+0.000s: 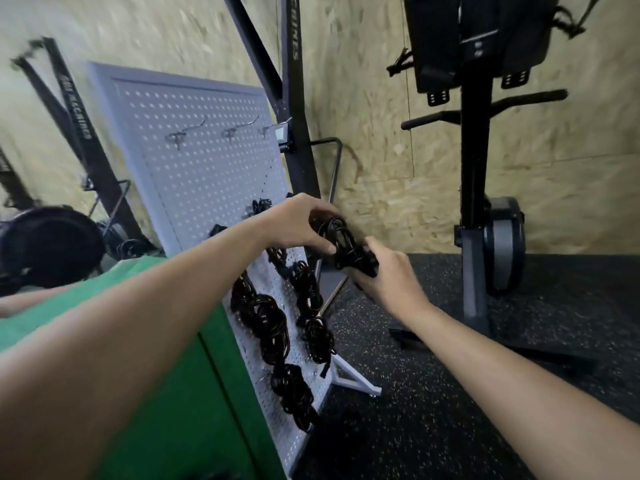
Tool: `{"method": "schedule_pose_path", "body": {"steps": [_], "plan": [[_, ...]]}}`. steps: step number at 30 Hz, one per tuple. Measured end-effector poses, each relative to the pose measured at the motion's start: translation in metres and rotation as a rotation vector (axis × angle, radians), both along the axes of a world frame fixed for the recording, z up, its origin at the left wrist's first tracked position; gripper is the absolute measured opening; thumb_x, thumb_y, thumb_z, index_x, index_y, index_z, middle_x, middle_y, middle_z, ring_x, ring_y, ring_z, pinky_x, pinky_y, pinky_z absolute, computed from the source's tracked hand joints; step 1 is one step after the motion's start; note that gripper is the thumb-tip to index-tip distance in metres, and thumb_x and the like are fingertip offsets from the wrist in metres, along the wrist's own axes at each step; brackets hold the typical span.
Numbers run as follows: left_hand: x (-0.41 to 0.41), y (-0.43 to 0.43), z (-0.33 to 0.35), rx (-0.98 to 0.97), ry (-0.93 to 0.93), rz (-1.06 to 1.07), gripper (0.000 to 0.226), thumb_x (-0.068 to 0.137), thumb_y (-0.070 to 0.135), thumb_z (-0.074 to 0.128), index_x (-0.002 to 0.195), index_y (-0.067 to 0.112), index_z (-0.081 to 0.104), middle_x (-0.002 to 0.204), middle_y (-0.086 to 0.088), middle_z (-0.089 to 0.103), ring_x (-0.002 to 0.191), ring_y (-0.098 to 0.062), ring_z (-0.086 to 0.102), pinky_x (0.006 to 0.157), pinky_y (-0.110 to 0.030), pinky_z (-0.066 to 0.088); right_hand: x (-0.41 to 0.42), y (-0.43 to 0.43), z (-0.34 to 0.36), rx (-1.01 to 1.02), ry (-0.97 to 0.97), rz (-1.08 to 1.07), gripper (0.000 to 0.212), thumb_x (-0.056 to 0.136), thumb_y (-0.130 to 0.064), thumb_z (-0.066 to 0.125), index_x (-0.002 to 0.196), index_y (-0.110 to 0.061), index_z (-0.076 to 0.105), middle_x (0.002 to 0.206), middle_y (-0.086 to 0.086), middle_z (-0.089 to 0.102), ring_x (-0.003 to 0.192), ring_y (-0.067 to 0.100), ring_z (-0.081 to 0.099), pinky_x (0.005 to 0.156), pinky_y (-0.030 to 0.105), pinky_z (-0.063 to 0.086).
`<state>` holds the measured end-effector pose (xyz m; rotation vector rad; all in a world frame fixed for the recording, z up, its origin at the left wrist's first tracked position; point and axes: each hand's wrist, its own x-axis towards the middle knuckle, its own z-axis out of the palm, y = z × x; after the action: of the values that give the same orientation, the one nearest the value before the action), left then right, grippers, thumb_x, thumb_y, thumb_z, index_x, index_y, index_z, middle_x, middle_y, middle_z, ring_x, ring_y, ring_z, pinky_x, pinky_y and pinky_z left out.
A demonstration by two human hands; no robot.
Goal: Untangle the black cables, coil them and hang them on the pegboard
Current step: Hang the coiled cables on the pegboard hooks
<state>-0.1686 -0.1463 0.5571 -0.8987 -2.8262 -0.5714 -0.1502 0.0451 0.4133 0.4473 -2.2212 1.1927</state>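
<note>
My left grip (294, 221), right grip (393, 277) both clamped on coiled black cable bundle (341, 245), held between them; white perforated pegboard (207, 174) just behind left grip. Judged light, springy; pinch across all loops.

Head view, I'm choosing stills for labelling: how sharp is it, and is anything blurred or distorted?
In the head view, motion blur smears the pegboard, its empty hooks and the near forearms; the cable coil held by the left hand and right hand reads fairly clearly; wide-angle distortion tilts the black machine posts; lighting is soft, without glare.
</note>
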Motion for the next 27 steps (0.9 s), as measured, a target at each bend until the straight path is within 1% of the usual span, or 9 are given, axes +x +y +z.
{"method": "schedule_pose_path", "body": {"steps": [3,5,7,10,12,15,19,23,27], "plan": [[0.008,-0.022,0.029,0.034,0.148,0.06,0.053,0.084,0.026,0.087,0.133,0.023,0.068,0.13,0.008,0.066,0.12,-0.006,0.059,0.102,-0.024,0.046,-0.009,-0.02,0.017,-0.043,0.03,-0.004,0.043,0.086,-0.041,0.082,0.122,-0.025,0.064,0.111,-0.003,0.076,0.104,0.02,0.072,0.084,0.045,0.059],[0.012,-0.041,0.047,0.103,0.326,0.142,0.037,0.089,0.014,0.075,0.124,0.024,0.073,0.125,0.007,0.067,0.117,-0.006,0.06,0.102,-0.024,0.048,-0.014,-0.034,0.03,-0.079,0.042,0.013,0.044,0.088,-0.04,0.082,0.124,-0.022,0.066,0.111,-0.004,0.076,0.102,0.015,0.072,0.085,0.04,0.06],[0.018,-0.059,0.061,0.206,0.528,0.252,0.036,0.088,0.0,0.059,0.111,0.02,0.076,0.115,0.005,0.067,0.107,-0.008,0.06,0.086,-0.009,0.044,-0.018,-0.048,0.044,-0.128,0.028,0.075,0.039,0.089,-0.036,0.081,0.121,-0.02,0.067,0.106,-0.009,0.076,0.095,0.007,0.072,0.083,0.036,0.06],[0.026,-0.083,0.079,0.286,0.696,0.339,0.045,0.084,-0.011,0.047,0.111,0.015,0.073,0.113,0.001,0.062,0.104,-0.009,0.056,0.077,-0.006,0.039,-0.026,-0.071,0.068,-0.195,0.018,0.148,0.036,0.091,-0.037,0.079,0.119,-0.02,0.065,0.105,-0.013,0.074,0.09,0.004,0.071,0.081,0.035,0.062],[0.026,-0.095,0.09,0.241,0.709,0.358,0.049,0.086,-0.011,0.049,0.124,0.014,0.067,0.124,0.0,0.058,0.11,-0.008,0.052,0.086,-0.009,0.039,-0.032,-0.086,0.084,-0.188,0.027,0.148,0.036,0.093,-0.041,0.076,0.12,-0.021,0.064,0.105,-0.013,0.072,0.087,0.005,0.069,0.075,0.029,0.06],[0.02,-0.109,0.102,0.161,0.7,0.394,0.056,0.09,-0.007,0.052,0.143,0.013,0.055,0.141,-0.003,0.051,0.127,-0.018,0.05,0.101,-0.028,0.043,-0.039,-0.105,0.104,-0.17,0.036,0.159,0.033,0.095,-0.042,0.074,0.118,-0.02,0.062,0.105,-0.011,0.071,0.09,0.008,0.068,0.076,0.028,0.057],[0.011,-0.118,0.114,0.27,0.786,0.41,0.05,0.088,-0.006,0.053,0.134,0.013,0.058,0.134,-0.004,0.051,0.119,-0.018,0.053,0.096,-0.035,0.05,-0.047,-0.128,0.126,-0.174,0.069,0.184,0.033,0.094,-0.039,0.075,0.116,-0.019,0.062,0.103,-0.009,0.071,0.086,0.002,0.066,0.073,0.018,0.054],[0.006,-0.126,0.115,0.258,0.8,0.341,0.047,0.084,-0.004,0.055,0.126,0.015,0.057,0.12,-0.002,0.05,0.1,-0.017,0.052,0.073,-0.026,0.05,-0.055,-0.144,0.14,-0.179,0.09,0.178,0.033,0.094,-0.039,0.076,0.114,-0.017,0.063,0.1,-0.006,0.072,0.084,0.008,0.068,0.073,0.025,0.055],[-0.004,-0.144,0.113,0.211,0.694,0.458,0.06,0.087,-0.001,0.057,0.144,0.015,0.05,0.128,-0.002,0.058,0.11,-0.019,0.055,0.089,-0.027,0.044,-0.059,-0.152,0.152,-0.199,0.078,0.178,0.034,0.095,-0.037,0.076,0.119,-0.018,0.062,0.098,-0.007,0.07,0.079,0.0,0.065,0.064,0.013,0.052]]}}
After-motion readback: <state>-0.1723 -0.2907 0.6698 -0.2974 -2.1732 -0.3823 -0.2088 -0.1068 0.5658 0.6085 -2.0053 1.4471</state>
